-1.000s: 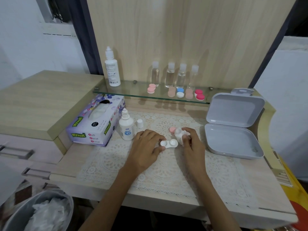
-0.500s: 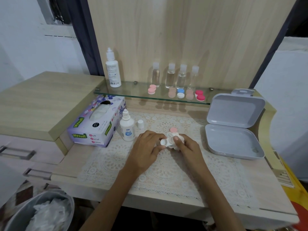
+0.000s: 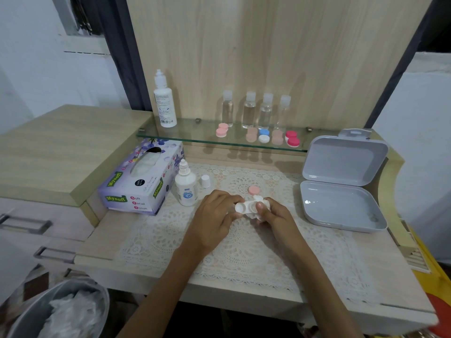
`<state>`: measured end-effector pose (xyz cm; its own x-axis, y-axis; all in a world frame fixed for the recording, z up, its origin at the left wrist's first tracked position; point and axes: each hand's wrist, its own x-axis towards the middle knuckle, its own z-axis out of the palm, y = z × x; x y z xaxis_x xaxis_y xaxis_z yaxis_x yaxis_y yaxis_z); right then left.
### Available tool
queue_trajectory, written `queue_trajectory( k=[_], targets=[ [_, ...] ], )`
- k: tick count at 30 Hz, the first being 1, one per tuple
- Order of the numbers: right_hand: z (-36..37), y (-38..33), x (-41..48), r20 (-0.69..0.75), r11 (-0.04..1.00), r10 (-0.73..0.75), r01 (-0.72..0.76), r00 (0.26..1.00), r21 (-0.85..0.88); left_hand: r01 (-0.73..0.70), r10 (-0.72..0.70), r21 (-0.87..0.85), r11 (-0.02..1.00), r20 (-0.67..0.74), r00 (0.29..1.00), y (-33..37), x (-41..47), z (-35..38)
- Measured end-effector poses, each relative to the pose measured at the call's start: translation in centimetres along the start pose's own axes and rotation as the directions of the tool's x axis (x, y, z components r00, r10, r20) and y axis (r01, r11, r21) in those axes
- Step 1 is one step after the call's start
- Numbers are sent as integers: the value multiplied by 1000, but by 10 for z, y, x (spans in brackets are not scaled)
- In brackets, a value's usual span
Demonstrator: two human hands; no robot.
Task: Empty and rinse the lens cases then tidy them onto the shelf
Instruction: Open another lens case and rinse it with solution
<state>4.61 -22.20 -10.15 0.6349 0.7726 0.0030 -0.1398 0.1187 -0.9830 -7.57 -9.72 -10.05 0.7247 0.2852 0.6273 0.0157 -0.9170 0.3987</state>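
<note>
Over the lace mat, my left hand holds one end of an open white lens case. My right hand grips a crumpled white tissue against the case's other end, thumb on top. A loose pink cap lies on the mat just behind the case. Several lens cases sit on the glass shelf: a pink one, two pale ones, a blue-and-white one and a red one.
A small solution bottle stands uncapped, its cap beside it, next to a tissue box. An open grey plastic box sits right. On the shelf stand a tall white bottle and several clear bottles. A bin is at lower left.
My right hand brought the tissue from beside the case onto it. Both hands have drawn together around the white case, which lifted slightly off the mat.
</note>
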Motion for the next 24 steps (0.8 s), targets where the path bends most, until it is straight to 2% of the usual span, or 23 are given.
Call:
queue_trajectory(
  k=[4, 9, 14, 19, 24],
  targets=[
    [3, -5, -5, 17, 997, -22, 21, 1000, 70, 1, -1, 8, 1000, -9, 1000, -1, 0, 1],
    [8, -15, -15, 2, 996, -89, 89, 996, -12, 28, -28, 5, 1000, 5, 1000, 0, 1, 2],
    [7, -15, -15, -77, 967, -174, 156, 982, -200, 64, -65, 20, 998, 27, 998, -1, 1, 2],
    [1, -14, -14, -240, 966, -229, 190, 943, -175, 47, -52, 86, 995, 47, 998, -1, 1, 4],
    [2, -15, -13, -305, 971, -218, 174, 927, -165, 28, -40, 128, 991, 94, 995, 0, 0, 2]
  ],
)
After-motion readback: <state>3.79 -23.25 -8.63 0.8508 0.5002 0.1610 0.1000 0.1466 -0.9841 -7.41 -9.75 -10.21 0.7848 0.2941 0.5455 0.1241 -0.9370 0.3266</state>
